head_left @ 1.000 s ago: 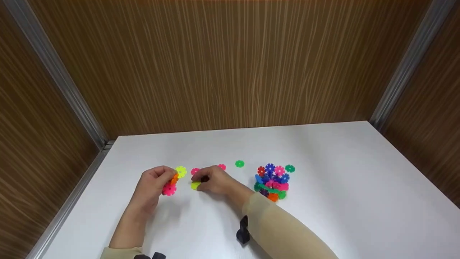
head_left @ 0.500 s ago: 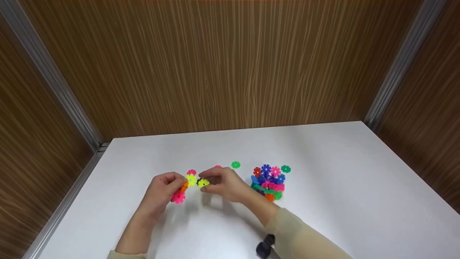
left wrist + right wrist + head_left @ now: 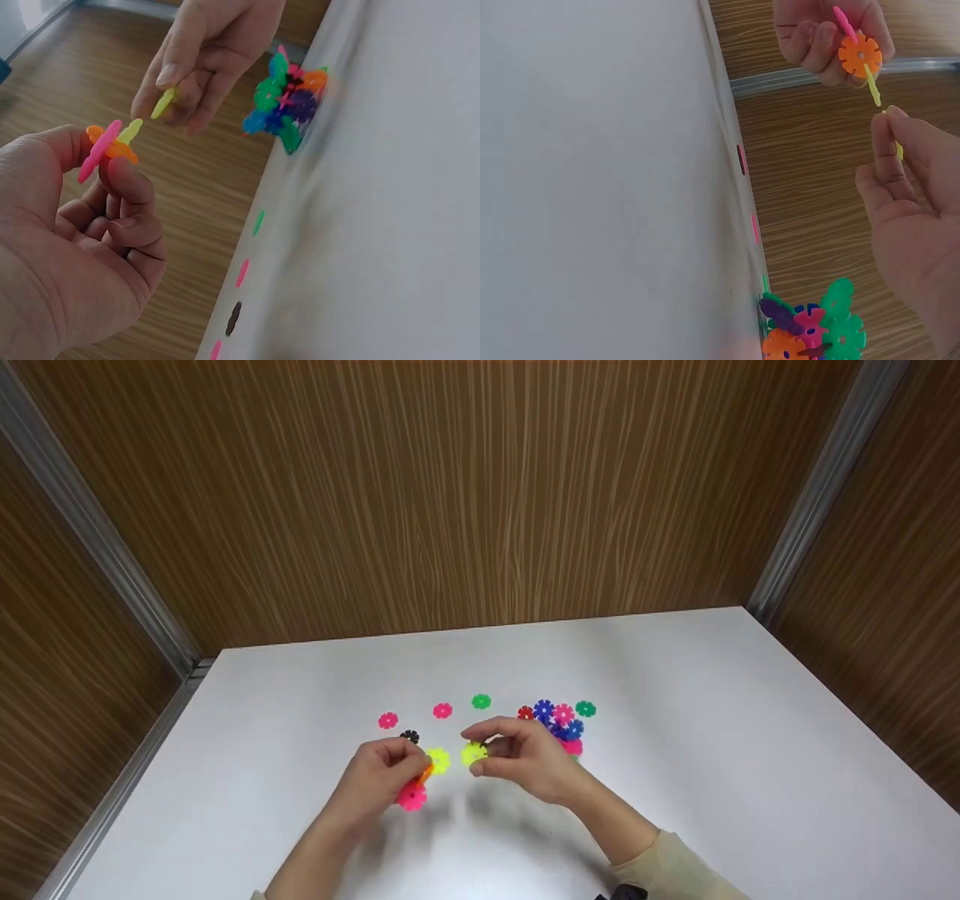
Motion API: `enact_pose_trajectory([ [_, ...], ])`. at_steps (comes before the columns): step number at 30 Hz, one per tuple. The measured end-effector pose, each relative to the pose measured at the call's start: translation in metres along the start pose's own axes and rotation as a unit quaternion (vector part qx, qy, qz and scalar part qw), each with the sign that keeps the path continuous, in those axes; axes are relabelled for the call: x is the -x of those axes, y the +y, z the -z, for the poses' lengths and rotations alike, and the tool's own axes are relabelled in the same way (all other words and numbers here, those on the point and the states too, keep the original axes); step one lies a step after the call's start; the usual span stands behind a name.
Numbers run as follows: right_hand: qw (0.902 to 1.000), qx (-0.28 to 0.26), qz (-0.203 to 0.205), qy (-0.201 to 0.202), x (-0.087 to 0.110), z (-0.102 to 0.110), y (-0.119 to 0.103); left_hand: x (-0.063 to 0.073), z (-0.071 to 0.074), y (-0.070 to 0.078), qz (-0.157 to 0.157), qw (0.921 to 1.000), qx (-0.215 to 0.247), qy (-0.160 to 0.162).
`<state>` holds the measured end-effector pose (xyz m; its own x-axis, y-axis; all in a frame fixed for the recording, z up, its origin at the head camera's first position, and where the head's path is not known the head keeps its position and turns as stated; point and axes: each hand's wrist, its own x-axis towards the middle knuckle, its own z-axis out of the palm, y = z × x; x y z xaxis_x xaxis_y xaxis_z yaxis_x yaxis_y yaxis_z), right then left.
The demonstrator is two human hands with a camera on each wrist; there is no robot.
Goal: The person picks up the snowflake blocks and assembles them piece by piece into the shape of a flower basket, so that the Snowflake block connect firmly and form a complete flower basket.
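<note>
My left hand (image 3: 371,780) pinches an orange notched flower disc (image 3: 860,55) between thumb and finger. A pink disc (image 3: 412,796) and a yellow disc (image 3: 438,761) are joined to that orange disc, one on each side. Facing it, my right hand (image 3: 536,761) pinches a separate yellow flower disc (image 3: 474,754) by its edge. In the left wrist view, a small gap lies between this loose yellow disc (image 3: 163,103) and the joined yellow one (image 3: 130,132). Both hands are raised above the white table.
On the table (image 3: 300,697) behind my hands lie a black disc (image 3: 409,736), two pink discs, one of them nearer the middle (image 3: 442,710), and a light green disc (image 3: 481,701). A multicoloured heap of discs (image 3: 289,101) stands to the right, partly hidden by my right hand.
My right hand has lifted the yellow disc off the table, uncovering the black disc. Both hands have moved rightward and closer to me, and the two yellow discs are nearer each other.
</note>
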<state>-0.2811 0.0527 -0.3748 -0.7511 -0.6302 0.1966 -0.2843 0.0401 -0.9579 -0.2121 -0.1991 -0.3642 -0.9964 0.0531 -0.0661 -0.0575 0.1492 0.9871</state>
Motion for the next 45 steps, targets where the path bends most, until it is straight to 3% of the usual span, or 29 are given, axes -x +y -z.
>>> enact_pose_trajectory([
  [8,0.9999,0.008,0.005,0.009,0.003,-0.001,0.006,0.0,-0.01,-0.006,-0.011,0.9996,-0.008,-0.026],
  [24,0.9996,0.027,0.01,-0.005,0.005,-0.004,0.011,-0.001,-0.016,-0.012,-0.011,0.9991,-0.016,-0.037],
  [32,0.9974,0.063,0.013,0.032,0.003,-0.006,0.008,-0.002,-0.017,-0.012,-0.017,0.998,-0.009,-0.061],
  [45,0.9983,0.04,0.042,0.005,0.0,-0.007,0.007,-0.002,-0.014,-0.015,-0.033,0.9964,0.023,-0.075],
])
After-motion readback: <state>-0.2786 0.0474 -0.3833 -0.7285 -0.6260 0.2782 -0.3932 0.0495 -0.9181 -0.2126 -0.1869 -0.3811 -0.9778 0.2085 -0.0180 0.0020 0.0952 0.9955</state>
